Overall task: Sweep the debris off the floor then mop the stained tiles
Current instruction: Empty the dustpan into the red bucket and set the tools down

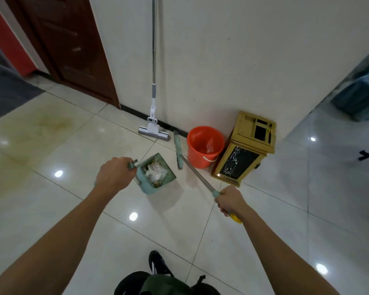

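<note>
two hands grip tools: the left hand holds the green dustpan with its crumpled debris, the right hand clasps the broom handle. farther off, orange bucket, gold bin, mop leaning on the wall, top cut off; stained tiles left. no readable writing.

Orange bucket, teal dustpan

We see our left hand gripping a debris-filled dustpan left of the orange bucket; our right hand holds the broom just beside that bucket.
</note>
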A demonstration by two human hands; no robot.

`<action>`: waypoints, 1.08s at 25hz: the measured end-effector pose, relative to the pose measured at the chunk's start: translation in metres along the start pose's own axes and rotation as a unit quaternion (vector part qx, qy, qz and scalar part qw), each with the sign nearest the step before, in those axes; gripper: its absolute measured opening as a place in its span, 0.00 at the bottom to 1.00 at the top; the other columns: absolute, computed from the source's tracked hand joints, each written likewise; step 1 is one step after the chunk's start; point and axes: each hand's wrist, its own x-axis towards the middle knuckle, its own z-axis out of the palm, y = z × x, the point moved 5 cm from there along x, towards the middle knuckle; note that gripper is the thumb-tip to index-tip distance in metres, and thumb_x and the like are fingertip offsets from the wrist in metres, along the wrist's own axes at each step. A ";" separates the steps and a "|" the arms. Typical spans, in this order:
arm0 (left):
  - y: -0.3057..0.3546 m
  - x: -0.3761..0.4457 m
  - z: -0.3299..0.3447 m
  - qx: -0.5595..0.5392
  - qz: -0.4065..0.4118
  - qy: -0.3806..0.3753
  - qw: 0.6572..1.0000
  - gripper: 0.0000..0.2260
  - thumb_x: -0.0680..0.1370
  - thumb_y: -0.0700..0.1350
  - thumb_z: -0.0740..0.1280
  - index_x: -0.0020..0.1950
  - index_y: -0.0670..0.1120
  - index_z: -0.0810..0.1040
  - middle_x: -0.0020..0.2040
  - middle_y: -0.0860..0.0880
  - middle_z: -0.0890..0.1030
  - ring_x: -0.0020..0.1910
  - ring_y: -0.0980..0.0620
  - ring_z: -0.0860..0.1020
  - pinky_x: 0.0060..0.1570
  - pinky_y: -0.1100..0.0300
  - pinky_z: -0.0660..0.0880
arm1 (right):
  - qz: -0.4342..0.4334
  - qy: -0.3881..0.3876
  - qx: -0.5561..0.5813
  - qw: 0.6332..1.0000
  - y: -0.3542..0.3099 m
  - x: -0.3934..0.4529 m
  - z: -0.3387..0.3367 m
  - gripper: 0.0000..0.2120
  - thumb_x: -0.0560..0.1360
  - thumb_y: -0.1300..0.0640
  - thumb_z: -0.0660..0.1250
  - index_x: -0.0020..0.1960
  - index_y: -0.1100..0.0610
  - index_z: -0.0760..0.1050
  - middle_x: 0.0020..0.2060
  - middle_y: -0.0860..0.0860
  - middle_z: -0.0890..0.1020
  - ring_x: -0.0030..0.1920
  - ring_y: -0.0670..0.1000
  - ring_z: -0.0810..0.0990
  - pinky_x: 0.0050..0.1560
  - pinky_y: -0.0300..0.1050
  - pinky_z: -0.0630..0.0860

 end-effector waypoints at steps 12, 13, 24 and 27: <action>0.017 -0.030 -0.066 0.061 0.088 0.059 0.992 0.11 0.78 0.53 0.64 0.35 0.54 0.73 0.28 0.55 0.75 0.25 0.56 0.75 0.24 0.61 0.73 | -0.026 0.040 0.093 0.995 -0.009 -0.084 -0.004 0.05 0.76 0.66 0.67 0.51 0.66 0.77 0.34 0.59 0.76 0.27 0.52 0.73 0.25 0.40 0.70; 0.018 -0.026 -0.074 0.062 0.092 0.067 0.992 0.11 0.77 0.52 0.63 0.35 0.53 0.73 0.28 0.55 0.75 0.25 0.55 0.75 0.26 0.60 0.73 | -0.026 0.047 0.093 0.994 -0.012 -0.089 -0.005 0.06 0.76 0.66 0.67 0.52 0.66 0.77 0.35 0.60 0.76 0.27 0.52 0.74 0.25 0.40 0.70; 0.001 0.077 -0.129 0.033 0.231 0.090 0.968 0.10 0.75 0.53 0.62 0.36 0.51 0.75 0.29 0.53 0.72 0.27 0.49 0.71 0.29 0.58 0.67 | 0.029 0.165 0.150 0.974 -0.065 -0.113 0.033 0.06 0.77 0.63 0.68 0.52 0.64 0.78 0.36 0.58 0.79 0.28 0.50 0.75 0.23 0.38 0.72; -0.006 0.110 -0.138 0.032 0.277 0.086 0.956 0.08 0.75 0.50 0.66 0.38 0.50 0.77 0.27 0.55 0.71 0.25 0.52 0.70 0.27 0.60 0.63 | 0.053 0.196 0.160 0.966 -0.081 -0.113 0.058 0.06 0.77 0.62 0.68 0.51 0.64 0.78 0.40 0.60 0.82 0.29 0.51 0.77 0.26 0.40 0.76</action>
